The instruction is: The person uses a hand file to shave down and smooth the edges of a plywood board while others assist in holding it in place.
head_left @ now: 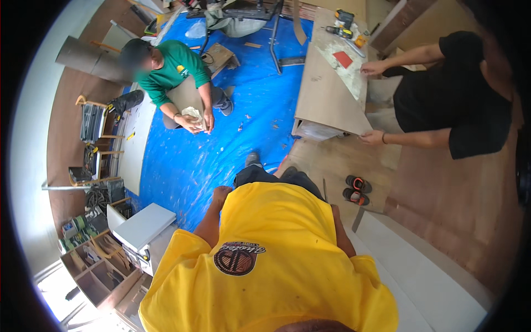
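My yellow shirt (271,260) fills the lower middle of the head view. My left hand (222,193) rests by my hip with its fingers curled, and nothing shows in it. My right forearm (341,232) runs down along my side; the hand itself is hidden behind my body. My dark trouser legs (276,176) and one grey shoe (253,159) stand at the edge of a blue tarp (182,166).
A person in a green shirt (174,69) sits on the tarp holding a pale piece (193,113). A person in black (453,99) grips a long wooden panel (323,94) bearing a drill (343,19) and a red card (343,58). Sandals (357,189), a white box (145,224) and a white board (420,276) lie nearby.
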The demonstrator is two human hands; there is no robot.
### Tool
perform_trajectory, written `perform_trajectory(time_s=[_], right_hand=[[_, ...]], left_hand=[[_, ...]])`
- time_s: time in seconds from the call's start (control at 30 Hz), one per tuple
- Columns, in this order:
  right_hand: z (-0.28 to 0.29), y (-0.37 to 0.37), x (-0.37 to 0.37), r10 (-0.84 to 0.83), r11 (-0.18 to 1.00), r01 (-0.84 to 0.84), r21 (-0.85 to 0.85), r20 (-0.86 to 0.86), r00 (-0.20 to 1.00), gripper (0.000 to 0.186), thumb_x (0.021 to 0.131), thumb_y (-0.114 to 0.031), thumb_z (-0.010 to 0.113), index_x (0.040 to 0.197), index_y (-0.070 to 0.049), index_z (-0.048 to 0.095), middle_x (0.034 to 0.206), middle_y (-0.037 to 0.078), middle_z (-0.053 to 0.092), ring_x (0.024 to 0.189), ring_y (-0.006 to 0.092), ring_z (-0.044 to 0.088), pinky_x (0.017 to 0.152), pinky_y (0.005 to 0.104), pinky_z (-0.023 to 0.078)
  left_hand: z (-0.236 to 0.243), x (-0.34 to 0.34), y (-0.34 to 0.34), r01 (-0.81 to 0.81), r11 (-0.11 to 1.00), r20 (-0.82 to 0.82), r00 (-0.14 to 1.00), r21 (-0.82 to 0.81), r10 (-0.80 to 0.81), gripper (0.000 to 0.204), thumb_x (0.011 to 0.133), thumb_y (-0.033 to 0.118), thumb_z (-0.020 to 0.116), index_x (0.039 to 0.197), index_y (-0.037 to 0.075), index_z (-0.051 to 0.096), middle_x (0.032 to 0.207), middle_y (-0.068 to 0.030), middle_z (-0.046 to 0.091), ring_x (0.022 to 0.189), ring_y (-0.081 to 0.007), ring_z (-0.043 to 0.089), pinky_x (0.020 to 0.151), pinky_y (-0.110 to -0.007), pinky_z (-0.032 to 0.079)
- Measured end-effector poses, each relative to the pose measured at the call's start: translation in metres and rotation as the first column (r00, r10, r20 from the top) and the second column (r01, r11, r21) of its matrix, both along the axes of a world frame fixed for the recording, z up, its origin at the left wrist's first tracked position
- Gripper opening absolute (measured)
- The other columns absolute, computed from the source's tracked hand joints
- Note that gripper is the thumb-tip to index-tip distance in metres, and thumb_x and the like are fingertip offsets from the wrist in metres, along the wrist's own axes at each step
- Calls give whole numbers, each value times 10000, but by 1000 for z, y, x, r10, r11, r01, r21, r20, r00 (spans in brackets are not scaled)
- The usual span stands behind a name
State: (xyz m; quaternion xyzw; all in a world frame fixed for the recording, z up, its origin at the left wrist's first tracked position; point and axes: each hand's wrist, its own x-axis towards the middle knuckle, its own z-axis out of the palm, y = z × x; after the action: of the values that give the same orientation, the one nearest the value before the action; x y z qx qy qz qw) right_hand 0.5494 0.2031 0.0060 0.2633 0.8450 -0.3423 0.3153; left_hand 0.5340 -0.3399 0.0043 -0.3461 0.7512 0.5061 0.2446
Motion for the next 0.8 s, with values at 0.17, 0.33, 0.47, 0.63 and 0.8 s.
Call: perform_trajectory(time_s=[0.17, 0.33, 0.47, 0.63, 0.8], right_hand=[[12, 13, -43, -52, 979, 91, -181, 209, 976, 259, 896, -182, 624, 872, 72, 672, 698, 127, 637, 562, 250, 600, 519, 424, 470], [37, 24, -122, -192, 938, 248, -243, 230, 954, 229, 923, -182, 588, 839, 25, 641, 638, 87, 603, 497, 210, 575, 441, 375, 451], [73, 3, -172, -123, 970, 129, -206, 39, 992, 239, 946, -204, 571, 843, 5, 629, 632, 71, 589, 484, 190, 555, 439, 352, 437], [70, -17, -192, -247, 933, 209, -293, -97, 964, 253, 932, -195, 555, 817, 21, 621, 622, 69, 577, 495, 168, 555, 467, 347, 438], [68, -25, -197, -274, 925, 240, -295, -79, 958, 211, 944, -189, 553, 890, 2, 622, 662, 34, 568, 521, 134, 529, 494, 304, 443]], left_hand=[[-5, -7, 3, 20, 986, -7, 1000, -163, -21, 285, 812, 291, 719, 889, 20, 760, 825, -126, 737, 730, -206, 683, 695, -379, 540], [12, -8, 7, -6, 991, 73, 997, -132, 16, 303, 809, 304, 731, 939, 32, 767, 866, -139, 743, 778, -222, 702, 726, -375, 549], [22, -7, 14, -15, 995, 56, 998, -95, 20, 308, 811, 297, 731, 945, 22, 765, 871, -153, 742, 784, -218, 702, 726, -377, 546], [-4, 11, 2, 83, 990, 82, 994, -117, -74, 321, 810, 314, 745, 942, 23, 767, 880, -136, 750, 801, -217, 705, 754, -372, 546], [-9, 26, 4, 17, 999, 27, 1000, -43, -16, 260, 754, 248, 806, 891, 28, 780, 795, -128, 740, 733, -179, 684, 696, -360, 549]])
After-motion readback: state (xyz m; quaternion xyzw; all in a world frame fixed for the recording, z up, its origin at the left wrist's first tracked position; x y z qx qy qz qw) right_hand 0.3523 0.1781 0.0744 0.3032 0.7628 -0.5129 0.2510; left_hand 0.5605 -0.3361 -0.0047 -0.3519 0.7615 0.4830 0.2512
